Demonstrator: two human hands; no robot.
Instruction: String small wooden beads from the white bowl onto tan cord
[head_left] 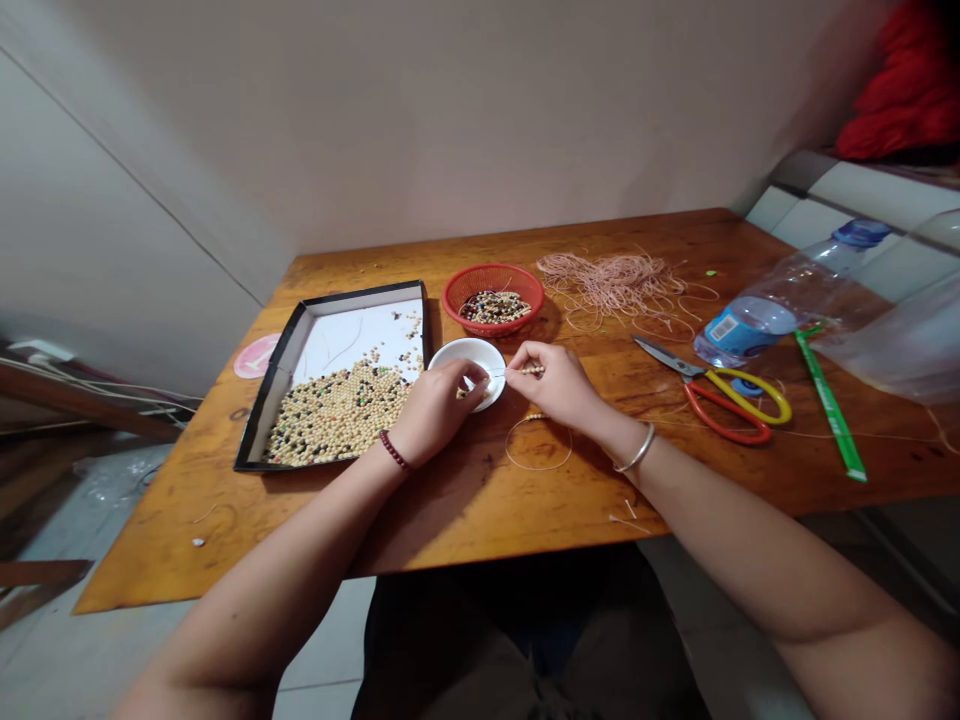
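My left hand (441, 402) is closed in a pinch over the white bowl (491, 355), which has a few beads in it; what its fingertips hold is too small to make out. A thin strand shows between the fingertips of both hands. My right hand (561, 385), just right of the bowl, pinches a beaded cord (532, 370) with pale beads along it. Below that hand, a loop of cord (538, 468) lies on the table. Left of my left hand, a black-rimmed tray (255, 430) holds many cream beads (337, 415) mixed with dark ones.
Behind the bowl stands a red basket (493, 328) of mixed beads. A heap of pink cord (615, 285) lies back right. Further right are scissors (701, 380), a plastic bottle (780, 290) and a green strip (829, 405). The wooden table (465, 520) ends near my lap.
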